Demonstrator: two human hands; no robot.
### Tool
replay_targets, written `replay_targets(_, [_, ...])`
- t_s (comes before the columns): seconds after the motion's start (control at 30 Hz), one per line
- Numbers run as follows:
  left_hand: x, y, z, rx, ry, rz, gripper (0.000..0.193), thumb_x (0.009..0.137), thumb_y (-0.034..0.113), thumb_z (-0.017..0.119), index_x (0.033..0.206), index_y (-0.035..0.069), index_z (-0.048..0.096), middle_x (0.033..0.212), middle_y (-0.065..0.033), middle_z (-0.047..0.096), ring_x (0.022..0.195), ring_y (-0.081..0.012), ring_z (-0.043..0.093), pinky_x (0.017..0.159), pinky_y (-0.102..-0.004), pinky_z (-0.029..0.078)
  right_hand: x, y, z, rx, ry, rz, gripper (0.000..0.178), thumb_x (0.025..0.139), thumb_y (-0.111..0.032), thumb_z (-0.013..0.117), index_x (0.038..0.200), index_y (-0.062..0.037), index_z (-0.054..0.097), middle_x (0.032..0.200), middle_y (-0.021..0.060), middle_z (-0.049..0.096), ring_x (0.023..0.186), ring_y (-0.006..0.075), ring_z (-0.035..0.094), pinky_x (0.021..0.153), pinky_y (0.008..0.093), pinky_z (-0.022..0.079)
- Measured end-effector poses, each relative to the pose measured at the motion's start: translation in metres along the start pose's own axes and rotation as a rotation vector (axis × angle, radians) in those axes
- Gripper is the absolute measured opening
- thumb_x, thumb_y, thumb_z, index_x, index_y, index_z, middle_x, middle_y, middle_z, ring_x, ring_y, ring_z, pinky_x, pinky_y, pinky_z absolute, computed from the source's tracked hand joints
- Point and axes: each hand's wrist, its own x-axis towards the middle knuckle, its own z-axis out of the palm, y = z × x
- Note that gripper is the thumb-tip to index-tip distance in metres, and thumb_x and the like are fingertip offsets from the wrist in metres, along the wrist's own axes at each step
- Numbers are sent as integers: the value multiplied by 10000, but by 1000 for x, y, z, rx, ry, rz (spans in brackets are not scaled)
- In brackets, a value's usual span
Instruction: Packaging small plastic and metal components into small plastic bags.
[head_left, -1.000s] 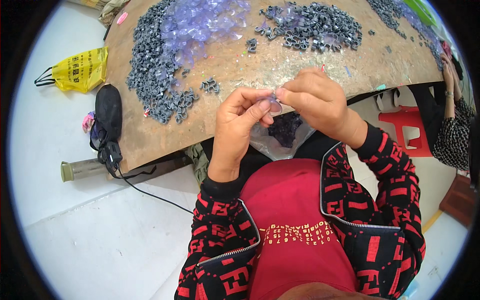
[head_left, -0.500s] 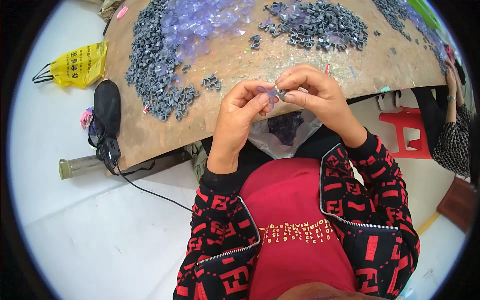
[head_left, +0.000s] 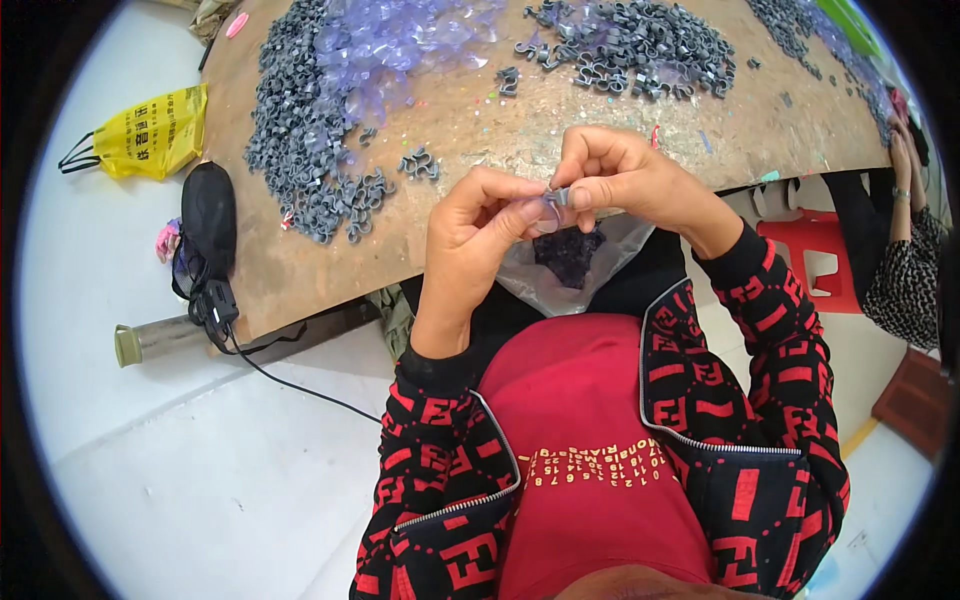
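Pinched in my left hand (head_left: 480, 228) is a clear purple plastic piece (head_left: 547, 213), thin and partly covered by the fingers. My right hand (head_left: 628, 178) grips a small grey plastic clip (head_left: 559, 196) between thumb and forefinger. The two parts meet between my fingertips, over the table's near edge; whether they are joined I cannot tell. Below my hands hangs an open clear plastic bag (head_left: 622, 262) with dark purple pieces (head_left: 566, 256) inside. A small cluster of grey clips (head_left: 419, 164) lies on the table left of my left hand.
The brown table (head_left: 300, 280) bears a long heap of grey clips (head_left: 290, 130), a pile of purple pieces (head_left: 400, 45) and another grey heap (head_left: 650, 50). At left are a yellow bag (head_left: 152, 133) and a black pouch (head_left: 208, 210). A co-worker's arm (head_left: 902, 195) and a red stool (head_left: 815, 262) are at right.
My hands have shifted slightly down and turned the parts. The grey clip now shows more plainly beside the purple piece. My right fingers have drawn in closer together.
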Motion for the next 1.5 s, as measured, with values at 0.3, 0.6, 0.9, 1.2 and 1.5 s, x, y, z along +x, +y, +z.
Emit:
replay_targets(0.3, [4, 12, -3, 9, -37, -106, 92, 874, 61, 627, 947, 20, 589, 793, -65, 634, 714, -108, 609, 619, -217, 486, -2, -10, -4, -254, -1, -170, 179, 832, -128, 692, 926, -18, 587, 811, 26, 613, 726, 112, 602, 661, 234, 482])
replay_targets(0.6, [5, 10, 2, -258, -84, -231, 110, 873, 87, 632, 951, 29, 580, 794, -67, 636, 669, -100, 579, 592, -218, 464, 2, -13, -7, -329, -83, -123, 194, 791, -119, 731, 870, -10, 590, 844, 19, 592, 716, 101, 590, 651, 240, 474])
replay_targets(0.9, [2, 9, -6, -239, -124, -183, 133, 873, 79, 631, 986, 22, 591, 800, -60, 634, 692, -109, 588, 624, -221, 469, 4, -15, -4, -379, -60, -179, 202, 784, -120, 732, 881, -12, 592, 829, 27, 581, 773, 109, 559, 694, 235, 439])
replay_targets(1.2, [12, 5, 1, 238, 90, -55, 175, 857, 18, 603, 1030, 27, 581, 812, -75, 647, 739, -138, 608, 658, -258, 473, 10, 20, -7, -808, 186, -390, 213, 751, -104, 703, 900, -24, 573, 804, 70, 603, 770, 183, 607, 712, 283, 465])
replay_targets(1.5, [32, -21, -23, 963, -65, 392, 102, 757, -4, 616, 844, 45, 639, 804, -92, 636, 756, -280, 594, 666, -345, 462, 21, 50, -14, -1116, 317, -426, 180, 752, -135, 667, 903, -73, 592, 824, 96, 601, 827, 295, 580, 720, 390, 457])
